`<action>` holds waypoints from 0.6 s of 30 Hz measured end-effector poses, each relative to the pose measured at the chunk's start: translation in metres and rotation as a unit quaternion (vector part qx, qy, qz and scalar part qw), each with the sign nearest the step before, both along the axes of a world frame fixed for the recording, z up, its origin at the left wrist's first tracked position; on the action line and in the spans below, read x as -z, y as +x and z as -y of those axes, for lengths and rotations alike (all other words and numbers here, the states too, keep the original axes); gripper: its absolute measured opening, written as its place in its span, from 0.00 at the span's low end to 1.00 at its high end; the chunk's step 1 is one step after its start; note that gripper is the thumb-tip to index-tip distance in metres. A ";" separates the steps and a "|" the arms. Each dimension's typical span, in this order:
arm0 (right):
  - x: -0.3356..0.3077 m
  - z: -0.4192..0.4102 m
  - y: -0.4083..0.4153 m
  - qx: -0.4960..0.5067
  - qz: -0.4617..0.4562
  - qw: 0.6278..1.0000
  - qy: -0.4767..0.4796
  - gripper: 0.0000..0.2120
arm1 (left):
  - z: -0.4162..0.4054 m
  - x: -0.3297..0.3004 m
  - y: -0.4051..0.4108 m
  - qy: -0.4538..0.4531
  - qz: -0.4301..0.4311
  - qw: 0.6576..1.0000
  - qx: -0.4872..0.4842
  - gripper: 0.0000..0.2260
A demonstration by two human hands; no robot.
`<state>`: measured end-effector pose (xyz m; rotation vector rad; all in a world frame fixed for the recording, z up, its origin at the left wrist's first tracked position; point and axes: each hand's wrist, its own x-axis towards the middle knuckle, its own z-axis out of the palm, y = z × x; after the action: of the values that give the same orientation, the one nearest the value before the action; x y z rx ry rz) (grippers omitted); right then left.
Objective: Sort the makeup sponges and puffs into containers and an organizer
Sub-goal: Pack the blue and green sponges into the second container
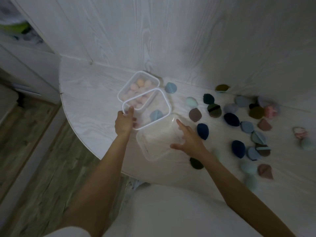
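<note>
My left hand point(124, 123) pinches the near-left corner of a clear lid point(147, 108), thumb on top of its rim and fingers curled under. I hold the lid tilted so that it overlaps the near end of the container of pink and orange sponges point(139, 89), my landmark on the white table point(89, 93).

The pinch is on one corner only, so the lid could swing or slip, and if it lands crooked on the container's rim it may nudge the box or fail to seat.

Just nearer me than that container stands an empty clear container point(159, 141). My right hand point(189, 139) lies spread against its right wall, fingers straight and apart, gripping nothing. A careless push there could slide that box into the lid.

One light-blue puff point(156, 115) shows through the lid, and another blue puff point(170, 87) lies just right of the sponge container. Well to the right the loose puffs point(239, 120) lie scattered unsorted; a sweep of my right forearm could knock the nearest dark ones off the table edge.
</note>
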<state>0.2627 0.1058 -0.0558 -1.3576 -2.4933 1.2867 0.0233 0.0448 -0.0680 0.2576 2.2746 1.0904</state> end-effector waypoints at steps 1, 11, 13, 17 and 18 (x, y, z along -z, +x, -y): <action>0.000 0.001 0.000 0.002 -0.004 1.000 0.003 0.46 | 0.000 -0.004 0.000 0.000 -0.009 1.000 0.003 0.25; -0.001 0.011 0.003 -0.002 -0.001 1.000 -0.012 0.38 | 0.045 -0.056 0.048 0.184 -0.094 0.978 -0.027 0.11; -0.007 0.011 0.006 0.002 -0.008 1.000 -0.007 0.34 | 0.048 -0.059 0.071 0.198 -0.103 0.974 0.051 0.08; -0.024 0.002 0.027 0.004 -0.028 1.000 0.002 0.26 | 0.033 -0.049 0.111 0.171 -0.135 0.934 0.285 0.06; -0.028 -0.001 0.035 0.002 -0.030 1.000 0.005 0.23 | 0.027 -0.047 0.119 0.159 -0.159 0.915 0.336 0.07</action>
<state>0.2979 0.1067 -0.0282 -1.3024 -2.4524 1.2933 0.1423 0.0175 -0.0206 1.3256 1.9845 1.0732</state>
